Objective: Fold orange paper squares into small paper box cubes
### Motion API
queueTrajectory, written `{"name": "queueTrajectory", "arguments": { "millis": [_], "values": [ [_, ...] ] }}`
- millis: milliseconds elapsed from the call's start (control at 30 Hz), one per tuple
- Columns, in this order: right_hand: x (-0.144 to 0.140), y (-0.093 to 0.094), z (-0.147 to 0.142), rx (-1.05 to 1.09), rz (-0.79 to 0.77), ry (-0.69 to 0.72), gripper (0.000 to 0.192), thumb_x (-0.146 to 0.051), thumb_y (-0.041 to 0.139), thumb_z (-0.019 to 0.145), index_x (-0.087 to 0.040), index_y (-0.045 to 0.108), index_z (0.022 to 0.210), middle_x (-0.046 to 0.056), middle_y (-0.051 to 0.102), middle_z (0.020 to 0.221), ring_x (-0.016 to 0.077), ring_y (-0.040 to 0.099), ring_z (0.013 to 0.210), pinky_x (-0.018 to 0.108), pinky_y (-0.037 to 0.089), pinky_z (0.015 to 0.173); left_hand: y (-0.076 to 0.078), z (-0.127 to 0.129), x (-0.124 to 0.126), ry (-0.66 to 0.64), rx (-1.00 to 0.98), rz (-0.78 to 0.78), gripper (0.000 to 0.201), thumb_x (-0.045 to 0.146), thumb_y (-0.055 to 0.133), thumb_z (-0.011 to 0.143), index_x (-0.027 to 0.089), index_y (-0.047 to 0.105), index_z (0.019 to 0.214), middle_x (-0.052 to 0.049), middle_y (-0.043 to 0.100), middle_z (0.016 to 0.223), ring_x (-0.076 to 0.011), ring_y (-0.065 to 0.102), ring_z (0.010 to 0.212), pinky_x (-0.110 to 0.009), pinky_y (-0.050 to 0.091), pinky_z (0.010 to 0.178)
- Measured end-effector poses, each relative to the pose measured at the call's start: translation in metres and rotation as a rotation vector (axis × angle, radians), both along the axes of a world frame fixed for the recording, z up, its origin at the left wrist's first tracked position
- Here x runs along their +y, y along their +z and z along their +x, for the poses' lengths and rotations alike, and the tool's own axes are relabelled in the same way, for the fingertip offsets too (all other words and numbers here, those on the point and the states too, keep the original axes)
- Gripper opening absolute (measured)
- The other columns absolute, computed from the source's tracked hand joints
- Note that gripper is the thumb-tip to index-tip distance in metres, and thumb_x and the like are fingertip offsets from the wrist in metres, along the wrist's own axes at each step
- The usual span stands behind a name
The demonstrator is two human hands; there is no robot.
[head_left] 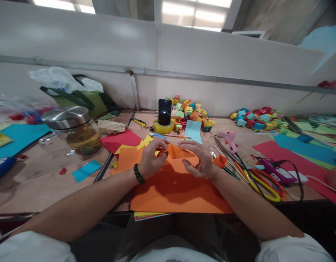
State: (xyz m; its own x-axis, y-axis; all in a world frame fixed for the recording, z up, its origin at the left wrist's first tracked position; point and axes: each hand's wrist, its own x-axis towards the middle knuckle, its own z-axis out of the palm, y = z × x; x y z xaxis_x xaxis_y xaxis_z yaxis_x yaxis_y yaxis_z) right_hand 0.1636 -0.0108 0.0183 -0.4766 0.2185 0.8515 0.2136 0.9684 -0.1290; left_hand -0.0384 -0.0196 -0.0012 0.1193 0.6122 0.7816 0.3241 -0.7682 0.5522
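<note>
Head view: left hand [153, 158] and right hand [198, 160] both pinch a small folded orange paper piece [176, 150] between them, just above a large orange sheet [179, 193]; scissors [262, 182] lie right of the right hand.

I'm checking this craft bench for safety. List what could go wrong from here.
1. The scissors and glue gun lie close beside the right hand; a sideways sweep might catch them.
2. The glass jar stands near the left hand; an elbow could knock it.
3. The folded orange paper could tear if creased hard.
</note>
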Motion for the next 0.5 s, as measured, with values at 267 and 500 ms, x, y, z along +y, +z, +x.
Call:
{"name": "queueTrajectory", "arguments": {
  "millis": [267, 500],
  "values": [
    [0.002, -0.005, 0.0, 0.089, 0.008, -0.047, 0.017, -0.022, 0.059, 0.082, -0.022, 0.058, 0.099, 0.01, 0.071, 0.093, 0.0214, 0.07, 0.084, 0.034, 0.058, 0.071, 0.006, -0.004, -0.009, 0.019, 0.217, 0.244, 0.014, 0.008, 0.052, 0.079, 0.022, 0.05, 0.078, -0.007, 0.067, 0.099, -0.0173, 0.064, 0.095, -0.031, 0.054, 0.081],
    [-0.005, 0.0, -0.003, 0.224, 0.003, -0.125, 0.007, -0.018, 0.058, 0.084, -0.024, 0.057, 0.088, 0.008, 0.07, 0.095, 0.0208, 0.068, 0.085, 0.035, 0.057, 0.071, 0.006, -0.005, -0.008, 0.105, 0.306, 0.452, 0.017, 0.009, 0.051, 0.084, 0.023, 0.053, 0.073, -0.005, 0.068, 0.098, -0.0167, 0.063, 0.088, -0.033, 0.053, 0.08]
  ]
}}
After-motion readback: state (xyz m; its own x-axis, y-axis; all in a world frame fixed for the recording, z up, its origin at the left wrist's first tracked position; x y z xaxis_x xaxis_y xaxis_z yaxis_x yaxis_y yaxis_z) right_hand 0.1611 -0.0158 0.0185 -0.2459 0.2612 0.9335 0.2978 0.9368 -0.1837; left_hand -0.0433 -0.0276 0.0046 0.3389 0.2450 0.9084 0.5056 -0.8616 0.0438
